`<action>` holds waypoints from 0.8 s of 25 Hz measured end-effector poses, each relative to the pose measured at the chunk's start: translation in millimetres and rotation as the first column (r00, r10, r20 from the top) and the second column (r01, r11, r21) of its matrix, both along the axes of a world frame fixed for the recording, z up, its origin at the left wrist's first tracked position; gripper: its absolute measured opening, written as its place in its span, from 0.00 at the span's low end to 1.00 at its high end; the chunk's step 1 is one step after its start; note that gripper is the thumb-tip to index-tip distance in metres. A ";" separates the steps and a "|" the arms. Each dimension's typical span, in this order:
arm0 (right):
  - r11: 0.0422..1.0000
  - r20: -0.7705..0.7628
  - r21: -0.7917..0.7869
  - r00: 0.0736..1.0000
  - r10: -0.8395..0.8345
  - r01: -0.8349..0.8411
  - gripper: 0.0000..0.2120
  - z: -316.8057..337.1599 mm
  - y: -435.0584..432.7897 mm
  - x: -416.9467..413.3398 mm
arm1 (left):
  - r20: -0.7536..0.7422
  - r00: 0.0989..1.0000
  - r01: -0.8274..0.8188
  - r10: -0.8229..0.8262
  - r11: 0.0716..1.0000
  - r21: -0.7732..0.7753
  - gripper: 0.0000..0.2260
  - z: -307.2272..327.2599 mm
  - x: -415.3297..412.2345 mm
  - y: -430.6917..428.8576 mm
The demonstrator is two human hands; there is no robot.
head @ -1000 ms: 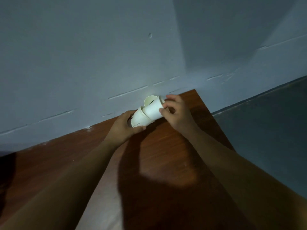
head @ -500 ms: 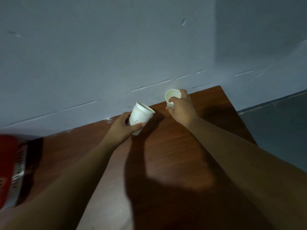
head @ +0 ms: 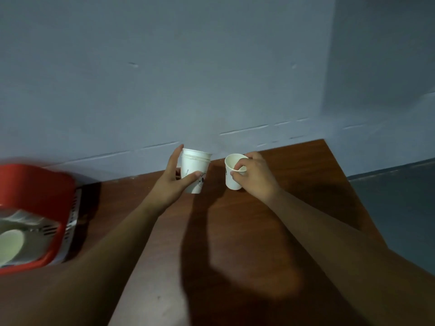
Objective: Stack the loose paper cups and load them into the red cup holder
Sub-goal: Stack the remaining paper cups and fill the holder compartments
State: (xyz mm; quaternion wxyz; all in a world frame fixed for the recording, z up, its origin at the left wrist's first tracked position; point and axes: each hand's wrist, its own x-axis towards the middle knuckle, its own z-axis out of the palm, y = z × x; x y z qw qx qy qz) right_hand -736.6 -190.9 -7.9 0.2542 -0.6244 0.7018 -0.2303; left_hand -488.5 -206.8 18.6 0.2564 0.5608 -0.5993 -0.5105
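Wooden table (head: pixel 235 231), dimly lit. At left edge, one red holder (head: pixel 35 182), one stored cup (head: pixel 10 243) visible inside. Near far edge, left hand (head: pixel 169 184) wrapped round one stack (head: pixel 195 170), kept upright, mouth open to receive; right hand (head: pixel 256 177) pinching one loose cup (head: pixel 231 177) by the rim, probably ready to nest. Stack rims: seemingly three. Grey wall (head: pixel 211 78) behind.

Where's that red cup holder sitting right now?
In the head view, the red cup holder sits far left on the wooden table, by the wall, well left of the left hand.
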 end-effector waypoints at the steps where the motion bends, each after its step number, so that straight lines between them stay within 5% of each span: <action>1: 1.000 0.016 -0.007 1.000 0.006 -0.005 0.10 12.2 3.4 18.3 | -0.008 1.000 -0.012 0.012 1.000 -0.013 0.35 12.6 16.5 6.2; 12: 0.992 0.096 -0.079 0.990 0.106 -0.099 0.17 135.6 34.6 268.8 | -0.145 0.966 -0.234 0.214 0.963 -0.136 0.33 114.3 290.7 76.3; 20: 0.958 0.120 -0.065 0.951 0.284 -0.278 0.21 136.3 57.5 431.8 | 0.068 0.930 -0.339 0.360 0.917 -0.210 0.39 114.3 460.3 112.9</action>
